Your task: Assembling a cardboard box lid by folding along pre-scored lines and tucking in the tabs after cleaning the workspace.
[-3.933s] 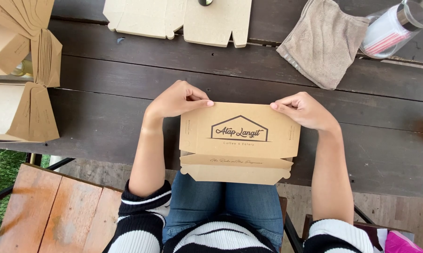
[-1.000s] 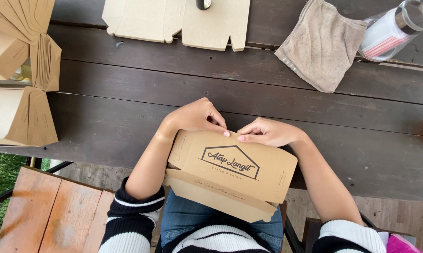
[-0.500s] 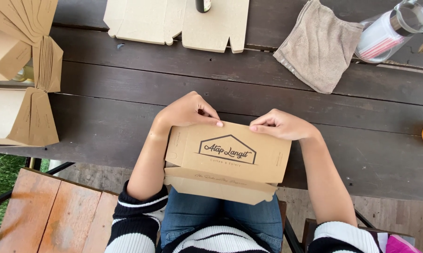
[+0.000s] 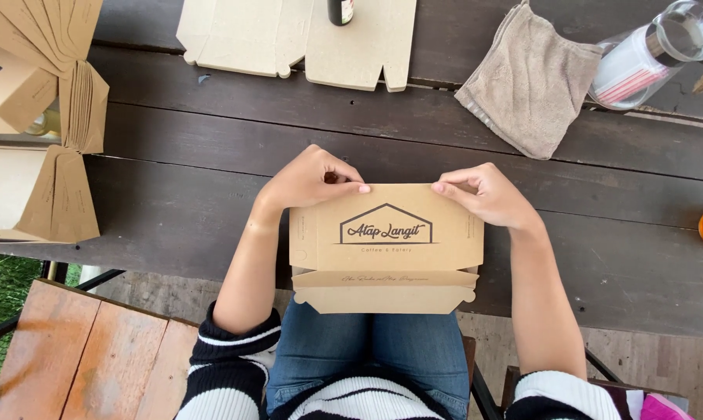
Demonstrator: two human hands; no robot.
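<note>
Gripping one cardboard box (image 4: 386,241), two hands (image 4: 308,180) (image 4: 487,194).

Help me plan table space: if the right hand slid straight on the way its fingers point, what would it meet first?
The right hand points leftward along the cardboard box's far edge, so it would likely meet the left hand's fingertips first; only a small gap of box edge separates them.

You're squaring the kraft box (image 4: 386,233) up: tilted a second ago, it's now sitting level at the worktop (image 4: 211,187) edge with its front flap showing underneath. Your hands are spreading back out along its far edge, left hand (image 4: 312,179) toward the left corner, right hand (image 4: 483,194) toward the right corner.
</note>
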